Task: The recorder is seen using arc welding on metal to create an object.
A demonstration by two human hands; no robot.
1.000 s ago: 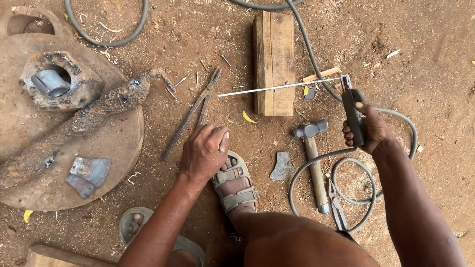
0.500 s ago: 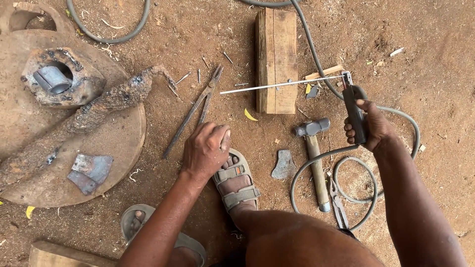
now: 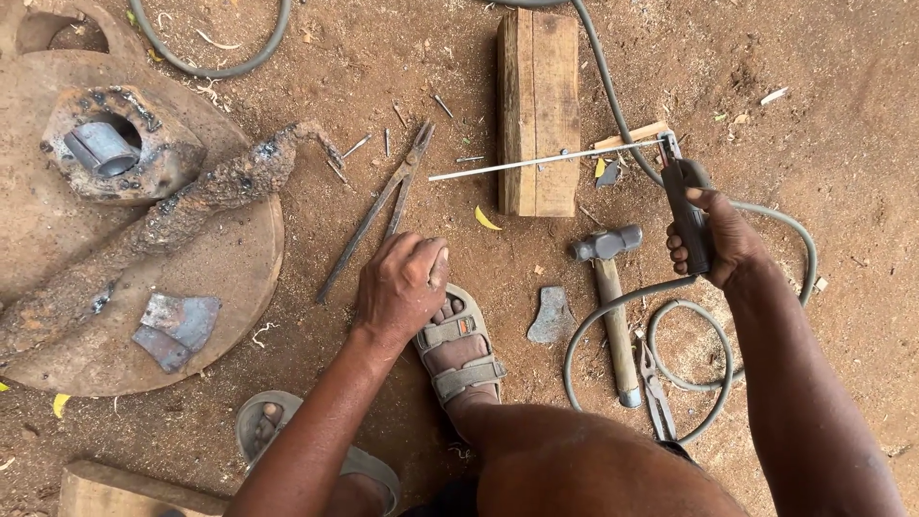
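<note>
A: What do we have in the right hand [image 3: 720, 239]?

B: We see it clamped around the dark handle of a welding electrode holder [image 3: 685, 213]. A thin rod [image 3: 546, 160] is gripped in the holder's head and runs out to the left, crossing over a wooden block [image 3: 538, 110] that lies on the dirt floor [image 3: 823, 115]. A grey cable [image 3: 613, 105] passes near the holder and loops on the ground below it.

A: And the left hand [image 3: 400, 287]?

B: We see its fingers curled together, resting on the toes of a sandalled foot [image 3: 458, 349]. It holds nothing that we can make out. Long tongs [image 3: 378, 206] lie on the dirt just above it.

A: What lies between the hands?

B: A hammer [image 3: 609, 287] with a wooden handle, and a flat grey scrap [image 3: 552, 316] just beside it. Pliers [image 3: 657, 393] lie inside the cable loop.

A: Any packages, labels or signs?

B: We see none. To the left sits a rusty round plate [image 3: 230, 278] carrying a crusted bar [image 3: 163, 230] and a bent sheet-metal piece [image 3: 177, 325].
</note>
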